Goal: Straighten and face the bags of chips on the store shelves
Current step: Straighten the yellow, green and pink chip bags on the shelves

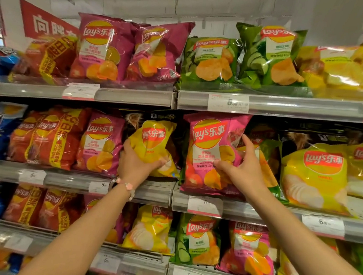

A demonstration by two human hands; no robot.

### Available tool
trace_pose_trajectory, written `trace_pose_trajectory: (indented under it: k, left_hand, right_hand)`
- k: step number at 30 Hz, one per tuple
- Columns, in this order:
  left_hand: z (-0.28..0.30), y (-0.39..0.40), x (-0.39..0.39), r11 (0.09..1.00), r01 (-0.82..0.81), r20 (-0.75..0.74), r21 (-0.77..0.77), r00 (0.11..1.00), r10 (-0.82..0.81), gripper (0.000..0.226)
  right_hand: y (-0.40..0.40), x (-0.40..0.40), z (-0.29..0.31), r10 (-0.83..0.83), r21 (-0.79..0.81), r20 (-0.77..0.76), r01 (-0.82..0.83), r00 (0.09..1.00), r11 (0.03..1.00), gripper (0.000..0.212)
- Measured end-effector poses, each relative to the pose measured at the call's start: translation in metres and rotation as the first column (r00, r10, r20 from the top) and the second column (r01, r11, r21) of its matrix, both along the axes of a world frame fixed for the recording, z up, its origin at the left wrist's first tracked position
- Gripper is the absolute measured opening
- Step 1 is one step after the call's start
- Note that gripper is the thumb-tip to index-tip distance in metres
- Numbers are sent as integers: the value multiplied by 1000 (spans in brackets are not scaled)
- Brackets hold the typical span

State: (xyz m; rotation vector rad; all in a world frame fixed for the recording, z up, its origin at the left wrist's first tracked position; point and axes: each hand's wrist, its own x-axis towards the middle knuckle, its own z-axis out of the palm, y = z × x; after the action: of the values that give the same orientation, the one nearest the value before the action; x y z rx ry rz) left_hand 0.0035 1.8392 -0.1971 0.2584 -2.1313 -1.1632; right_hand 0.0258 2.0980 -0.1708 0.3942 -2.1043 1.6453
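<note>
Gripping a small yellow Lay's bag [153,143] on the middle shelf [147,193], my left hand [136,165] curls round its lower edge; my right hand [243,166] pinches the pink Lay's bag [208,153] just beside it. Behind both grips stand dark bags [137,119]. Above my hands I count two maroon bags [102,46] and two green cucumber bags [211,59].
</note>
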Motion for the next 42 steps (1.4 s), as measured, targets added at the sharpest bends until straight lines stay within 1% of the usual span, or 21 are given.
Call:
trace_pose_trajectory:
  k: [2,6,10,12,14,18,21,23,27,29,32,33,36,39,41,42]
  left_hand:
    - [7,-3,6,999,27,-6,29,1000,-27,135]
    - [19,-12,18,994,99,-14,51,995,-98,125]
    - [20,-27,42,985,129,-31,113,991,-127,137]
    - [19,-34,54,970,149,-54,190,989,-141,132]
    - [19,-37,64,959,176,-97,221,983,-157,125]
    - [18,-43,79,968,155,-110,196,985,-135,134]
    - [17,-51,86,974,111,-113,198,989,-90,140]
    - [18,-56,89,973,110,-119,202,989,-87,137]
    - [17,-58,93,973,122,-114,198,988,-101,122]
    - [16,-59,93,971,124,-101,205,989,-105,123]
    - [15,-55,93,964,153,-104,219,986,-133,137]
    - [14,-54,93,961,164,-106,225,984,-143,137]
    - [13,-48,90,958,180,-101,223,982,-161,127]
    - [12,-45,90,968,157,-65,198,987,-146,136]
    - [12,-42,90,966,162,-53,200,987,-154,135]
    - [11,-40,90,963,177,-55,204,984,-169,134]
  right_hand:
    - [-2,-2,0,-10,25,-3,11,1000,1000,96]
    - [-11,-3,3,-3,58,-11,3,1000,998,94]
    - [-26,-2,3,-33,94,-38,36,999,995,95]
    - [-36,-3,1,-49,78,-25,51,998,996,99]
    - [-46,-6,0,-56,62,-15,57,998,996,101]
    - [-72,-14,-2,3,54,21,-4,1000,999,99]
    - [-97,-22,-1,50,67,57,-53,997,996,87]
    - [-113,-30,-1,63,69,73,-68,995,995,80]
    - [-137,-48,-3,13,134,46,-19,999,991,81]
    - [-145,-55,-7,28,141,67,-37,997,989,81]
    - [-154,-64,-19,47,130,98,-59,994,990,77]
    - [-156,-68,-24,37,139,103,-52,994,989,75]
    - [-158,-74,-31,-8,202,115,-15,993,979,66]
    - [-154,-76,-25,21,268,154,-62,988,961,66]
    - [-147,-72,-17,57,252,188,-104,980,962,63]
    - [-143,-68,-13,78,201,191,-117,979,973,62]
